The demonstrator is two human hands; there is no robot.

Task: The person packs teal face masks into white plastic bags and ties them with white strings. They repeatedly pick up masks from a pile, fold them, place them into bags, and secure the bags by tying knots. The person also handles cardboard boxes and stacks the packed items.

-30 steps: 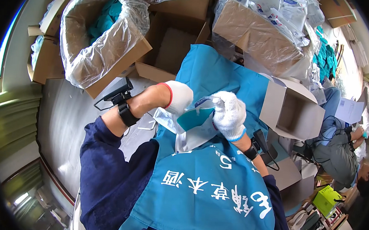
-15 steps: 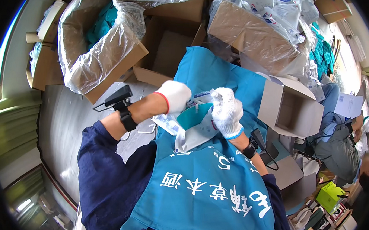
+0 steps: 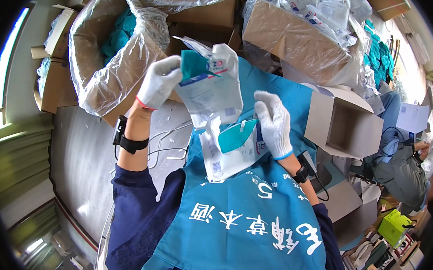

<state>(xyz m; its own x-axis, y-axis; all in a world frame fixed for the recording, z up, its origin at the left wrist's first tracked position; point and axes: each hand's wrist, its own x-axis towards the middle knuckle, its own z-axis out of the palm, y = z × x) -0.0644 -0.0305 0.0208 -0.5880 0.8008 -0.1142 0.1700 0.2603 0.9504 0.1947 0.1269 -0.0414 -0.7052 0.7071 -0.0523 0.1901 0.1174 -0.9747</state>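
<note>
My left hand [image 3: 161, 82], in a white knitted glove with a red cuff, is closed on the edge of a printed white plastic packet [image 3: 210, 97]. A folded teal piece [image 3: 193, 65] sticks out near that packet's top. Below it, a second white packet [image 3: 224, 160] lies tilted on my blue apron [image 3: 257, 203], with a flat teal piece [image 3: 237, 137] showing at its opening. My right hand [image 3: 272, 124], gloved in white with a blue cuff, has its fingers stretched out beside the second packet's right end. Whether its thumb touches that packet is unclear.
A plastic-lined carton [image 3: 145, 77] with teal pieces stands at far left, a carton of packets [image 3: 293, 40] at far right. Nearer on the right is an open white box [image 3: 345, 124]. Cables [image 3: 163, 136] lie on the floor. Another person [image 3: 405, 170] sits at the right.
My left hand has moved left and up with a packet, apart from the packet on my lap. The fingers of my right hand have straightened.
</note>
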